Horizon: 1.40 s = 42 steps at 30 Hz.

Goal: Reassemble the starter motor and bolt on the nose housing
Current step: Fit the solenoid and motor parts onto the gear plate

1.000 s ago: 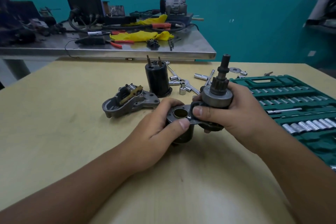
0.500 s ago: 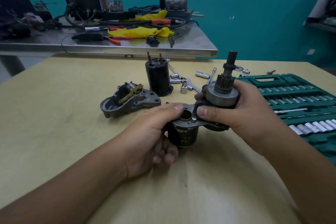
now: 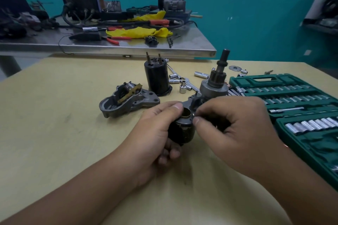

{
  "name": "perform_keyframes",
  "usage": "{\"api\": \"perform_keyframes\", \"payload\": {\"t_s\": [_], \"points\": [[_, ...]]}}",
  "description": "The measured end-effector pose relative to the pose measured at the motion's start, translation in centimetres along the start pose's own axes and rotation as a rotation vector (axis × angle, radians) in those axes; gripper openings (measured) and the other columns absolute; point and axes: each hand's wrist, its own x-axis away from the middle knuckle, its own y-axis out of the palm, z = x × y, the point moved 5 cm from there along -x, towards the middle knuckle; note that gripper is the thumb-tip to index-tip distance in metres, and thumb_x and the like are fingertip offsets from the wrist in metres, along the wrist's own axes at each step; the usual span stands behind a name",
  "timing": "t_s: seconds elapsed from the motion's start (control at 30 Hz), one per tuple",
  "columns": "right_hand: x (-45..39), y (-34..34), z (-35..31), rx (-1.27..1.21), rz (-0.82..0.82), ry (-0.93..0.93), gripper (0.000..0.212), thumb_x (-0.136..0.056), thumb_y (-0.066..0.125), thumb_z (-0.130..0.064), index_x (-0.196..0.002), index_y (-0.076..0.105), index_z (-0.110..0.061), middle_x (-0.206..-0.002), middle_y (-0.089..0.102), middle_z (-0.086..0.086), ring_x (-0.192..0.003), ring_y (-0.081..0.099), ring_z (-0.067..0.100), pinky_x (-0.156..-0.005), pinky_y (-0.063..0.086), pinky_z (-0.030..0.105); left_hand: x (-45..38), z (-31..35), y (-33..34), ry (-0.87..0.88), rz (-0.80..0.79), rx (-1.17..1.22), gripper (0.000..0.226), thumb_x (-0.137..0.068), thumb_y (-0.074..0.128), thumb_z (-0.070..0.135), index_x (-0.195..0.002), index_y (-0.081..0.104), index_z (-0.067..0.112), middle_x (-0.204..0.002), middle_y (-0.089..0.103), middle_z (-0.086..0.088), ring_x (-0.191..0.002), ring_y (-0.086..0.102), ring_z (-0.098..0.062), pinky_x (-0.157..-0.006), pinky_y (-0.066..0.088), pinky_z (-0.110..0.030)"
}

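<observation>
The dark starter motor body (image 3: 182,131) stands low over the yellow table, and my left hand (image 3: 157,133) grips it from the left with the thumb on its top plate beside the brass bushing (image 3: 186,112). My right hand (image 3: 232,129) lies over the right side of the assembly, thumb and forefinger pinched at the plate's edge. The pinion drive and shaft (image 3: 216,82) rise upright behind my right hand. The grey nose housing (image 3: 128,101) lies open side up to the left. A black solenoid cylinder (image 3: 158,78) stands behind it.
A green socket set case (image 3: 292,100) lies open at the right. Loose sockets and a wrench (image 3: 184,83) lie behind the motor, with a washer (image 3: 235,68) further back. A steel bench (image 3: 109,45) with tools, yellow rag and a machine stands beyond the table.
My right hand has come off the pinion drive's drum and dropped to the plate's edge. My left hand has slid down round the motor body. The assembly has barely moved.
</observation>
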Motion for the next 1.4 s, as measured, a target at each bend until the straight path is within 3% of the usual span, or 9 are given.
{"api": "perform_keyframes", "payload": {"t_s": [0.13,0.4,0.53,0.77,0.87,0.97,1.17,1.3,1.4], "points": [[0.1,0.2,0.6,-0.060,0.027,0.048,0.005,-0.082,0.073,-0.014,-0.084,0.076,-0.016,-0.067,0.066,-0.011,-0.060,0.057,0.001,-0.055,0.037,0.009,0.0,0.1,-0.2,-0.006,0.011,0.002,0.015,-0.099,0.060,0.040,-0.100,0.074,0.033,-0.073,0.068,-0.007,-0.033,0.045,-0.015,-0.036,0.026,-0.009],[-0.4,0.6,1.2,-0.030,-0.049,0.160,0.010,-0.086,0.069,-0.021,-0.088,0.079,-0.024,-0.076,0.070,-0.018,-0.080,0.065,0.004,-0.067,0.048,0.017,0.1,0.3,0.1,-0.005,0.027,0.017,0.018,-0.098,0.061,0.041,-0.086,0.074,0.038,-0.073,0.069,-0.007,-0.032,0.046,-0.017,-0.035,0.027,-0.010],[-0.5,0.8,1.7,-0.045,-0.093,0.258,0.011,-0.088,0.076,-0.016,-0.084,0.078,-0.027,-0.070,0.068,-0.019,-0.079,0.064,0.000,-0.066,0.047,0.012,0.2,0.4,0.2,0.000,0.016,0.010,0.021,-0.099,0.061,0.040,-0.083,0.074,0.038,-0.072,0.069,-0.007,-0.032,0.046,-0.017,-0.034,0.027,-0.010],[-1.1,1.0,1.4,0.085,-0.076,0.266,0.013,-0.086,0.077,-0.033,-0.077,0.072,-0.025,-0.058,0.061,-0.013,-0.068,0.059,0.005,-0.053,0.041,0.017,0.1,0.4,0.1,0.002,0.028,-0.004,0.022,-0.100,0.060,0.040,-0.085,0.075,0.038,-0.066,0.067,-0.002,-0.033,0.046,-0.016,-0.035,0.026,-0.010],[-1.1,1.1,1.2,0.009,-0.069,0.274,0.007,-0.089,0.075,-0.026,-0.082,0.074,-0.025,-0.067,0.066,-0.013,-0.074,0.062,0.006,-0.059,0.046,0.020,0.0,0.5,-0.2,-0.005,0.046,0.020,0.021,-0.100,0.061,0.040,-0.083,0.074,0.037,-0.066,0.067,-0.003,-0.033,0.046,-0.016,-0.035,0.026,-0.010],[-1.2,1.4,1.4,-0.061,-0.087,0.306,0.013,-0.088,0.075,-0.016,-0.080,0.075,-0.026,-0.069,0.068,-0.015,-0.073,0.063,0.001,-0.061,0.044,0.011,0.0,0.5,-0.3,-0.005,0.047,0.023,0.022,-0.099,0.061,0.040,-0.081,0.073,0.038,-0.065,0.067,-0.003,-0.033,0.046,-0.016,-0.034,0.026,-0.010],[-1.2,1.4,1.6,-0.040,0.023,0.344,0.022,-0.082,0.080,-0.037,-0.067,0.070,-0.025,-0.058,0.064,-0.010,-0.064,0.060,0.007,-0.053,0.041,0.018,-0.1,0.4,-0.4,0.001,0.043,0.020,0.020,-0.100,0.060,0.039,-0.088,0.075,0.035,-0.067,0.068,-0.003,-0.034,0.047,-0.017,-0.033,0.026,-0.011],[-1.1,1.7,1.4,-0.087,-0.026,0.335,0.015,-0.087,0.077,-0.019,-0.077,0.076,-0.031,-0.070,0.070,-0.013,-0.073,0.065,0.007,-0.061,0.047,0.017,-0.2,0.3,-0.6,-0.001,0.038,0.024,0.018,-0.100,0.061,0.040,-0.089,0.074,0.033,-0.068,0.069,-0.004,-0.034,0.048,-0.017,-0.033,0.026,-0.010],[-1.1,1.9,2.0,-0.127,-0.026,0.400,0.021,-0.083,0.082,-0.024,-0.068,0.070,-0.034,-0.071,0.070,-0.017,-0.067,0.063,0.002,-0.057,0.045,0.012,-0.3,0.2,-0.7,0.000,0.033,0.029,0.018,-0.099,0.062,0.040,-0.087,0.073,0.033,-0.069,0.068,-0.004,-0.034,0.048,-0.017,-0.033,0.026,-0.011]]}}
